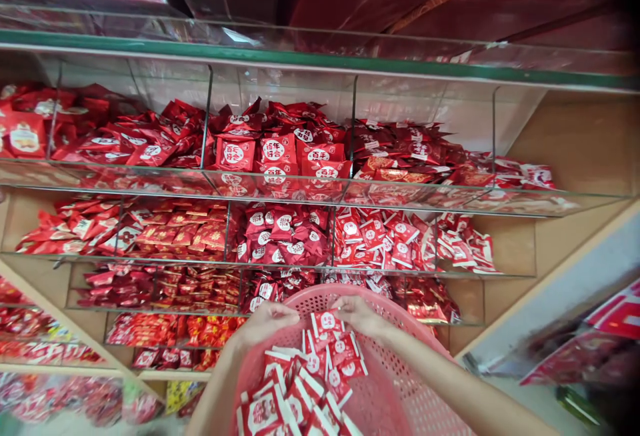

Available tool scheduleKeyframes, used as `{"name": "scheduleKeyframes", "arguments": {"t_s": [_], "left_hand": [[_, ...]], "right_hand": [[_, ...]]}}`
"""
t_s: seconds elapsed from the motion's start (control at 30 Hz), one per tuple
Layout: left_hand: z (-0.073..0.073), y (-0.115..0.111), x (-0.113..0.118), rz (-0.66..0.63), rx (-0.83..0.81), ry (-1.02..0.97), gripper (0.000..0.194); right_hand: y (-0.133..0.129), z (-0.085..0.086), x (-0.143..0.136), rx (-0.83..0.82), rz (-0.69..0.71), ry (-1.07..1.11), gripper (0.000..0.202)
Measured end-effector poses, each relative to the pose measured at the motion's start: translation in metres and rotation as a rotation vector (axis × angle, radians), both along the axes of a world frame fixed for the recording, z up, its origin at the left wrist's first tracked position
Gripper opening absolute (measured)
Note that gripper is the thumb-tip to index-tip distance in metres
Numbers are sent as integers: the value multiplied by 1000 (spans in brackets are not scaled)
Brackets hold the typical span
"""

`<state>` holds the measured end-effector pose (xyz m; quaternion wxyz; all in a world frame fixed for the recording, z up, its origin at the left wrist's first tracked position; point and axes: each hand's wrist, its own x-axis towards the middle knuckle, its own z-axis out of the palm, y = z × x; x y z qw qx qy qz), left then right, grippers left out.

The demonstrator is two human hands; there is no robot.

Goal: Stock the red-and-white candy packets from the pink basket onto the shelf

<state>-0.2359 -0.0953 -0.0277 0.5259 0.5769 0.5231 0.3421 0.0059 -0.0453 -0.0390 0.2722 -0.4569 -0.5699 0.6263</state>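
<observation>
Small red-and-white sealed sachets are lying piled in a round pink perforated plastic basket, whose lower part is running out of frame. The left hand and right hand are both pinching the topmost sachet at the far rim, fingertips partly hiding it. Beyond, clear acrylic tiered bins are holding red wrapped sweets; their printing is too small to read.

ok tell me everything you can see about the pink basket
The basket is pink plastic, round, its wall perforated with small holes under a solid rim. It sits low in front of the shelves, tilted toward the camera, holding a heap of red and white packets. Both hands, left and right, reach over its far rim onto the packets.
</observation>
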Motion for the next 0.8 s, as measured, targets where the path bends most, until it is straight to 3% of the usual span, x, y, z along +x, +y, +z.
{"name": "scheduleKeyframes", "arguments": {"t_s": [0.1,0.23,0.33,0.4,0.53,0.67,0.8], "left_hand": [[2,0,1,4,-5,28,38],[1,-1,0,0,-9,29,37],[1,-2,-1,-27,24,36,36],[3,-3,-2,-14,27,46,36],[8,-4,0,17,11,62,39],[7,-3,-1,23,20,73,38],[-1,0,-3,1,26,84,39]], "right_hand": [[3,-5,14,27,-54,-69,20],[3,-15,12,57,-78,-211,12],[0,-16,6,293,-66,-467,5],[-4,-12,5,493,-23,-711,13],[-14,5,9,644,59,-1014,22],[-23,30,8,661,58,-1012,20],[-31,70,7,788,74,-953,23]]}}
